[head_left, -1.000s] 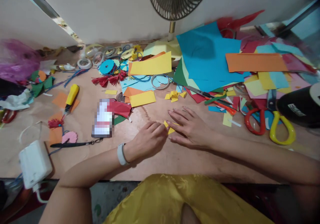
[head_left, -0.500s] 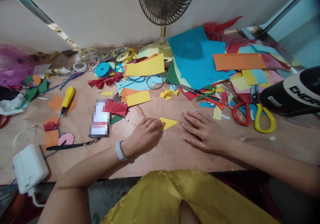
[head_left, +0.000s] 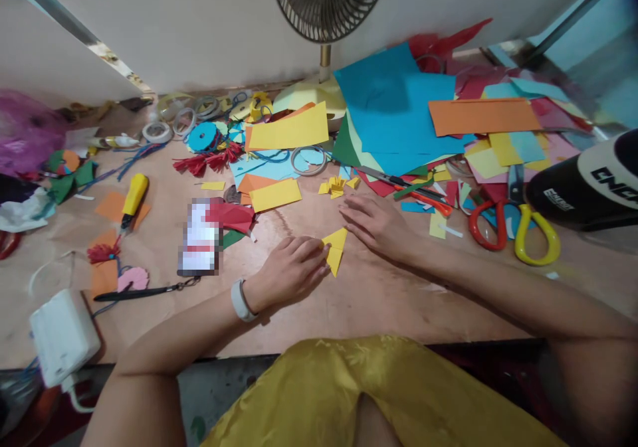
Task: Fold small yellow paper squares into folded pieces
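A small piece of folded yellow paper (head_left: 335, 250) lies on the table, a crease running across it. My left hand (head_left: 296, 268) grips its left edge, fingers closed and partly covering it. My right hand (head_left: 381, 228) rests just up and to the right of the paper, fingers stretched out and holding nothing. Its fingertips are close to the paper's upper tip; I cannot tell whether they touch. Beyond that hand sit several small folded yellow pieces (head_left: 337, 186). A yellow paper strip (head_left: 276, 195) lies farther left.
Red-and-yellow-handled scissors (head_left: 537, 236) and a dark bottle (head_left: 578, 184) stand to the right. Another pair of scissors (head_left: 423, 194) lies ahead. Left are a phone (head_left: 200, 238), a yellow cutter (head_left: 134, 194) and a white adapter (head_left: 66, 336). Blue sheets (head_left: 399, 115) and a fan (head_left: 329, 2) are behind.
The yellow paper now shows a different outline, with a point towards me. My right hand has moved up and left, away from its place flat beside the paper. My left hand has barely moved.
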Demonstrator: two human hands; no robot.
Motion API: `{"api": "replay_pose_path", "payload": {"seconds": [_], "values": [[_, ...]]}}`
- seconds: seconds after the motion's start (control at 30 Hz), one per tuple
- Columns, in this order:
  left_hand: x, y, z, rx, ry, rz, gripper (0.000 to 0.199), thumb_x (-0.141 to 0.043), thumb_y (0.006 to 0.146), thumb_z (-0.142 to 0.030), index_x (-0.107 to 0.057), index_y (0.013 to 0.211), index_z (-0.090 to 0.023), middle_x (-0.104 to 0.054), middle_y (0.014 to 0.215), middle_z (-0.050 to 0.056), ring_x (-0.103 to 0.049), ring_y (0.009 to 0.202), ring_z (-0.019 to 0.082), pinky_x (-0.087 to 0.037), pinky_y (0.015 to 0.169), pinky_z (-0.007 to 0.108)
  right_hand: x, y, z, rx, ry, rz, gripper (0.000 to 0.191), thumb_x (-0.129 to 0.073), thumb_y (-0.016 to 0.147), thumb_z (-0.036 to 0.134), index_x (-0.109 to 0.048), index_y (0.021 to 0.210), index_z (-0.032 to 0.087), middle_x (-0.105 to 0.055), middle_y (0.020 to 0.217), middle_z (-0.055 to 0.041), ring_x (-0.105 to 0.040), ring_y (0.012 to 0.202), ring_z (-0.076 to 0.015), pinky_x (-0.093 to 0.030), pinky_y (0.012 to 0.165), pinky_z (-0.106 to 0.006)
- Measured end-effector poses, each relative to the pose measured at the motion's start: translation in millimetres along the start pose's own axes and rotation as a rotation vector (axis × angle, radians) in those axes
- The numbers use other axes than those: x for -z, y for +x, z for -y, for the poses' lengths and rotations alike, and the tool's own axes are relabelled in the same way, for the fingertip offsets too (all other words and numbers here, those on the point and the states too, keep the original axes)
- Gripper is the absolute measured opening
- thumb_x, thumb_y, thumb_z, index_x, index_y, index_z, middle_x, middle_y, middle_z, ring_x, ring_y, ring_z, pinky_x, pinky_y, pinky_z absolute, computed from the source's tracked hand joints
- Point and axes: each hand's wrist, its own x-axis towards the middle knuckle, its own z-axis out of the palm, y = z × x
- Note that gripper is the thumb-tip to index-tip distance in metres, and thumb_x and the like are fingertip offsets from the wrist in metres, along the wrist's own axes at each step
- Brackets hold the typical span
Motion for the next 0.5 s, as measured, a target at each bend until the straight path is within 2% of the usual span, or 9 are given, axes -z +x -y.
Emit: {"api": "replay_pose_path", "payload": {"seconds": [0.07,0.1,0.2,0.27,0.33,0.4,0.5], "values": [[-0.5,1,-1,0.004,0.02,0.011,0.033,-0.05,0.105,-0.033,-0.059,0.131,-0.014,-0.068,0.12,0.011,-0.064,0.107,0.024,-0.051,0.09,0.039,6,-3,12,0.047,0.076,-0.065,0.027,-0.053,0.1,0.024,-0.07,0.12,0.018,-0.069,0.125,-0.0167,-0.063,0.118,-0.0293,-0.053,0.1,-0.049],[-1.0,1,-1,0.009,0.024,0.012,0.032,-0.051,0.104,-0.032,-0.06,0.13,-0.014,-0.068,0.119,0.01,-0.064,0.106,0.023,-0.051,0.089,0.039,9,-5,19,0.113,0.127,-0.065,0.026,-0.058,0.098,0.028,-0.07,0.119,0.017,-0.071,0.12,-0.0156,-0.065,0.112,-0.0283,-0.054,0.096,-0.047],[-2.7,1,-2,0.026,0.019,0.009,0.032,-0.052,0.104,-0.033,-0.06,0.129,-0.014,-0.068,0.115,0.01,-0.063,0.103,0.024,-0.05,0.088,0.039,13,-14,39,0.284,0.168,0.081,0.045,-0.064,0.094,0.047,-0.067,0.121,0.011,-0.071,0.114,-0.0182,-0.066,0.103,-0.0299,-0.055,0.086,-0.046],[-3.4,1,-2,0.034,0.007,0.008,0.033,-0.052,0.104,-0.033,-0.059,0.13,-0.014,-0.067,0.115,0.01,-0.063,0.104,0.023,-0.049,0.088,0.039,11,-16,42,0.304,0.132,0.093,0.041,-0.061,0.096,0.045,-0.067,0.121,0.013,-0.072,0.113,-0.0169,-0.066,0.1,-0.0292,-0.053,0.084,-0.045],[-3.1,1,-1,0.028,-0.01,0.013,0.032,-0.052,0.104,-0.032,-0.058,0.13,-0.015,-0.067,0.117,0.01,-0.063,0.107,0.023,-0.049,0.09,0.039,7,-14,38,0.209,0.101,0.049,0.034,-0.059,0.098,0.04,-0.067,0.121,0.016,-0.071,0.115,-0.0152,-0.065,0.102,-0.0286,-0.052,0.085,-0.044],[-1.8,1,-1,0.013,-0.021,0.013,0.032,-0.051,0.104,-0.031,-0.058,0.131,-0.015,-0.067,0.122,0.01,-0.062,0.112,0.023,-0.049,0.093,0.039,3,-10,29,0.062,0.068,0.022,0.036,-0.061,0.097,0.044,-0.066,0.119,0.016,-0.07,0.117,-0.0165,-0.063,0.105,-0.0308,-0.05,0.086,-0.045],[0.3,2,-1,-0.008,-0.01,-0.011,0.032,-0.052,0.104,-0.029,-0.057,0.132,-0.015,-0.066,0.128,0.011,-0.062,0.117,0.023,-0.048,0.098,0.039,-1,-5,19,-0.095,0.064,0.073,0.036,-0.063,0.095,0.05,-0.066,0.107,0.016,-0.068,0.11,-0.0166,-0.06,0.103,-0.0332,-0.047,0.084,-0.046]]}}
